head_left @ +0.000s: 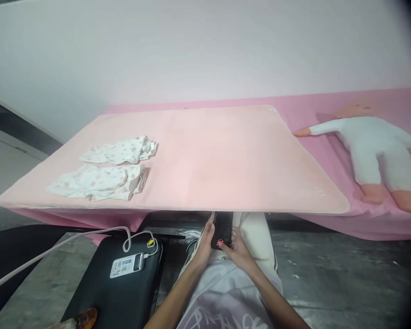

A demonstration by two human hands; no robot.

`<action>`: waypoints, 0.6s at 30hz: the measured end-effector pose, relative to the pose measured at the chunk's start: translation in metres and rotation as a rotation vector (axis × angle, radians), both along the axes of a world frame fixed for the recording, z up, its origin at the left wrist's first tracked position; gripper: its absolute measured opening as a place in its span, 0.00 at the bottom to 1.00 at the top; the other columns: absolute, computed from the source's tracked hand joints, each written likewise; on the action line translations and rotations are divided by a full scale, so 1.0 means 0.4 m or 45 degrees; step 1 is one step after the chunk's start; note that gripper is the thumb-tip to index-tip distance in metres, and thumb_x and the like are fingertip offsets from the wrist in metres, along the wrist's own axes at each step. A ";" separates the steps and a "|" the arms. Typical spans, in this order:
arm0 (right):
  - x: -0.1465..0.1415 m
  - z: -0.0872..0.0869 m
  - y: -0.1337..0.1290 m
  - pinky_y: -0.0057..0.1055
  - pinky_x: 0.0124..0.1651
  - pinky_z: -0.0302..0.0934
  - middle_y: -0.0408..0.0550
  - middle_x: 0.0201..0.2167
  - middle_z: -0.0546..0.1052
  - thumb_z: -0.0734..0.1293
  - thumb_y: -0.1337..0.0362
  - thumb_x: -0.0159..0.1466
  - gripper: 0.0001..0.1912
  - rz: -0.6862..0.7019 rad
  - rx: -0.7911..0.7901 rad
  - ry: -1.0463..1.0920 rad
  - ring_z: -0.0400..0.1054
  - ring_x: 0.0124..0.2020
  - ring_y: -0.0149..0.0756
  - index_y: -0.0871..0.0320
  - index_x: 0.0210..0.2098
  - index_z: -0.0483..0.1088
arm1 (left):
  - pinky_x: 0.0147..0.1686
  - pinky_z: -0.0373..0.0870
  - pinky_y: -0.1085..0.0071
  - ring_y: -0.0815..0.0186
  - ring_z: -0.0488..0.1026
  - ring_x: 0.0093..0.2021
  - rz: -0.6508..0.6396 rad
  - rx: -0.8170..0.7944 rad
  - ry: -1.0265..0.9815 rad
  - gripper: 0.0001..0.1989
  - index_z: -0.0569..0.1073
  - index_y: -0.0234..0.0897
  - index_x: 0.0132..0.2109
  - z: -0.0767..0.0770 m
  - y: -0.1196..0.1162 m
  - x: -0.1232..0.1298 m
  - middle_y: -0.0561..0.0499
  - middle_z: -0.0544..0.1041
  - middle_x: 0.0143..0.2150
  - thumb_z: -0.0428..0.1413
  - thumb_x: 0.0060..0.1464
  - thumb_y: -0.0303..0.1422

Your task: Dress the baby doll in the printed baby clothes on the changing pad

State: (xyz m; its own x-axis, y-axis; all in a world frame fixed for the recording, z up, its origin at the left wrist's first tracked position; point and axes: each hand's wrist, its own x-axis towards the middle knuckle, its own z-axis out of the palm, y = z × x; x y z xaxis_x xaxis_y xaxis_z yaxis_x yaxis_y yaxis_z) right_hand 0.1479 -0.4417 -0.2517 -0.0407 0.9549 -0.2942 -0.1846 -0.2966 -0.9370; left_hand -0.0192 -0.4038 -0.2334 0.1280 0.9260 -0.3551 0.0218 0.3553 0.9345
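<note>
Below the table's front edge, over my lap, my left hand (pixel 205 243) and my right hand (pixel 239 249) hold a dark, flat, phone-like object (pixel 222 230) between them. My left fingers wrap its left side. My right hand grips its right side, with the thumb across the lower part beside a ring of small red dots. The table edge hides the object's far end. On the pink mat (pixel 219 160), to the left, lie two folded white patterned cloths, one farther back (pixel 119 151) and one nearer (pixel 99 182).
A doll in white clothing (pixel 376 141) lies on the pink tablecloth (pixel 294 109) at the right. On a black seat (pixel 116 292) at lower left rests a white device (pixel 126 265) with a cable (pixel 55 251). Part of a brown shoe (pixel 86 317) shows at the bottom left.
</note>
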 end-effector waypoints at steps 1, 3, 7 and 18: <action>0.000 0.007 0.000 0.53 0.50 0.84 0.51 0.48 0.88 0.83 0.41 0.63 0.34 0.024 0.001 0.015 0.87 0.46 0.54 0.45 0.57 0.65 | 0.84 0.66 0.59 0.52 0.66 0.86 0.022 -0.040 -0.118 0.37 0.77 0.57 0.74 0.001 -0.001 -0.001 0.49 0.70 0.84 0.56 0.70 0.68; 0.010 0.019 0.004 0.54 0.54 0.84 0.53 0.52 0.88 0.81 0.39 0.65 0.35 0.071 0.022 -0.010 0.87 0.49 0.54 0.47 0.60 0.67 | 0.80 0.72 0.55 0.48 0.72 0.81 0.060 -0.146 -0.393 0.37 0.78 0.55 0.73 -0.001 0.000 0.000 0.47 0.75 0.80 0.64 0.66 0.66; 0.065 0.026 0.025 0.61 0.75 0.71 0.59 0.63 0.82 0.76 0.37 0.71 0.32 -0.013 0.191 -0.416 0.77 0.67 0.58 0.51 0.63 0.77 | 0.71 0.78 0.51 0.48 0.78 0.73 0.086 -0.283 -0.816 0.36 0.76 0.52 0.74 -0.022 0.019 0.014 0.45 0.79 0.75 0.73 0.66 0.54; 0.081 -0.033 0.070 0.48 0.74 0.70 0.55 0.72 0.75 0.79 0.40 0.69 0.49 -0.019 0.152 0.038 0.75 0.66 0.50 0.46 0.81 0.60 | 0.77 0.74 0.50 0.49 0.72 0.79 0.060 -0.265 -0.910 0.33 0.76 0.53 0.74 -0.065 0.047 0.055 0.47 0.75 0.78 0.72 0.69 0.53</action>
State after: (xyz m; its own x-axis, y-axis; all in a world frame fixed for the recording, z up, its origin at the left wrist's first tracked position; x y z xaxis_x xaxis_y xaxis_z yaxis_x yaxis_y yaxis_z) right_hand 0.1802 -0.4139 -0.2649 -0.0334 0.9836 -0.1773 -0.2163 -0.1803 -0.9595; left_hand 0.0028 -0.3851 -0.2596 0.3550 0.8589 -0.3690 -0.5854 0.5120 0.6286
